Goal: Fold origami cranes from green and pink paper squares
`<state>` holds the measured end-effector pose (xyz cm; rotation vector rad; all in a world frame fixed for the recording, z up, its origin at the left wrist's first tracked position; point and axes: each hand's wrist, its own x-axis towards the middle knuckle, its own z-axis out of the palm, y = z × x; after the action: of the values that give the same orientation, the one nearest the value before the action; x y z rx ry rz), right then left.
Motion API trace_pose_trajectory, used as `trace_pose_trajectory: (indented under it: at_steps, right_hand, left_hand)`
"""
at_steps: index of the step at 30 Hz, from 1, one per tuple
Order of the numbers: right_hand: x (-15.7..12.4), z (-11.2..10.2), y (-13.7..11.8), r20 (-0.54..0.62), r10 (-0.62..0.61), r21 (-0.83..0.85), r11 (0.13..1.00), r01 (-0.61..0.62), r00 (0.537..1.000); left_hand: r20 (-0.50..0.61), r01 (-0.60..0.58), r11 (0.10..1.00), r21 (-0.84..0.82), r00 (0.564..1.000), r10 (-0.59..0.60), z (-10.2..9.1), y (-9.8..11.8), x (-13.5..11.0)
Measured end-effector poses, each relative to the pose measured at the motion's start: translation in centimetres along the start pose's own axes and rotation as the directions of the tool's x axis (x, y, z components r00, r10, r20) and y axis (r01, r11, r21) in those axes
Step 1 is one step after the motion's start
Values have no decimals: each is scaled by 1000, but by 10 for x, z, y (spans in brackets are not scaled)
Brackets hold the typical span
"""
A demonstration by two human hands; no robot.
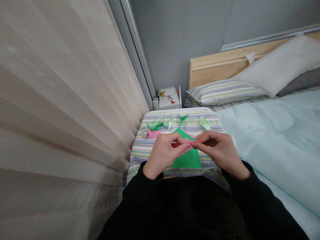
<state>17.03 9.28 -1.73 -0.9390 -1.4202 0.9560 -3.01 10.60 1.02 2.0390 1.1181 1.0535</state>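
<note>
Over a striped pillow (141, 150) lying across the lap, 2 bare hands work close together. Left hand (163, 155) is closed in a pinch on a pink origami paper (180, 145), which sits at mid-frame between the hands. Right hand (217, 150) grasps the same sheet from the other side, its fingertips meeting it just beside the left hand. Neither hand is released. A green paper sheet (187, 159) lies flat beneath them. Folded green paper pieces (155, 125) and a folded pink paper piece (153, 134) lie along the far side of the pillow. Assessed as good practice: fingertip pressure close to the paper's edge gives firm control and keeps the sheet taut. Any crease is hidden by the fingers, so its alignment cannot be verified.
</note>
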Motion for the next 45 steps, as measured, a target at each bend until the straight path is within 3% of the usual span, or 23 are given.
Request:
trace_pose_trajectory:
  at_steps: [5, 9, 13, 26, 36, 41, 45]
  right_hand:
    - [1, 1, -2, -24, 3, -27, 1000, -3, 1000]
    - [0, 4, 0, -126, 27, 19, 1000, -25, 992]
    - [0, 6, 2, -146, 69, 73, 996, -59, 987]
    - [-2, 3, 1, -110, 131, 143, 983, -115, 985]
    - [-1, 6, 0, -91, 81, 174, 983, -65, 992]
    - [0, 2, -9, -44, 25, 113, 993, -20, 999]
    - [1, -3, -19, 21, 27, 24, 999, -27, 999]
  left_hand:
    - [-5, 1, 1000, 18, 1000, -1, -1, 3, 1]
    - [0, 35, 995, -88, 999, -35, -1, 6, 2]
    - [29, 56, 988, -140, 998, -52, 0, 7, 3]
    - [16, 52, 990, -129, 999, -50, -4, 8, 2]
    - [5, 59, 990, -126, 998, -59, -6, 6, 1]
    - [-9, 54, 990, -129, 998, -55, -9, 9, -1]
    - [-18, 38, 998, -41, 999, -39, -14, 17, -5]
